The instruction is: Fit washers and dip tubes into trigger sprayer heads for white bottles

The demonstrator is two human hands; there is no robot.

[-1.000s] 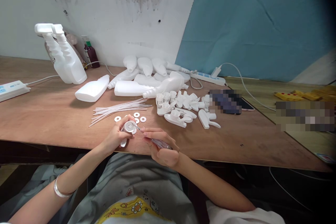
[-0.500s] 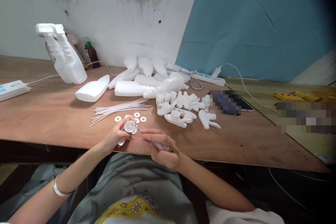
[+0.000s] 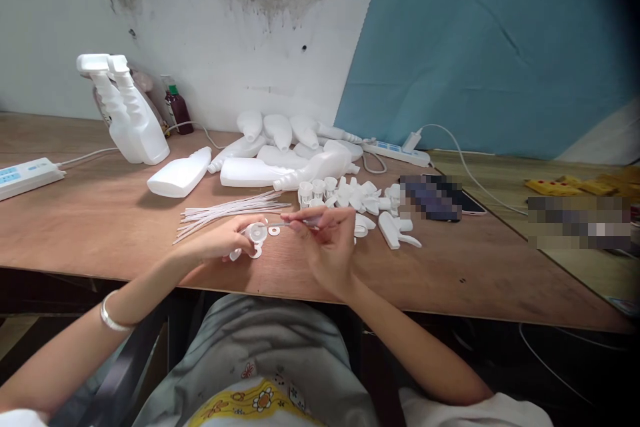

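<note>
My left hand point(image 3: 229, 239) is closed around a white spray trigger head point(image 3: 257, 233), its round collar opening turned up. A slim tool point(image 3: 275, 223) with a thin metal shaft is pinched in my right hand point(image 3: 327, 243), lying nearly level with its tip at the collar. Whether the tip reaches inside cannot be made out. Right beside the collar lies a white ring washer point(image 3: 274, 231); other washers are mostly hidden by my left hand. Thin white dip tubes point(image 3: 225, 208) lie in a bundle just behind.
Several white bottles point(image 3: 250, 171) are heaped behind, with one bottle point(image 3: 180, 173) apart at left. Trigger heads point(image 3: 360, 193) are piled at right, one point(image 3: 395, 230) lying separately. Two assembled spray bottles point(image 3: 133, 123) stand back left. Power strips point(image 3: 30, 177) and phones point(image 3: 433, 197) are also there.
My right hand has risen and swung the tool from a slant to nearly level. My left hand has shifted slightly right with the trigger head, its collar still facing up.
</note>
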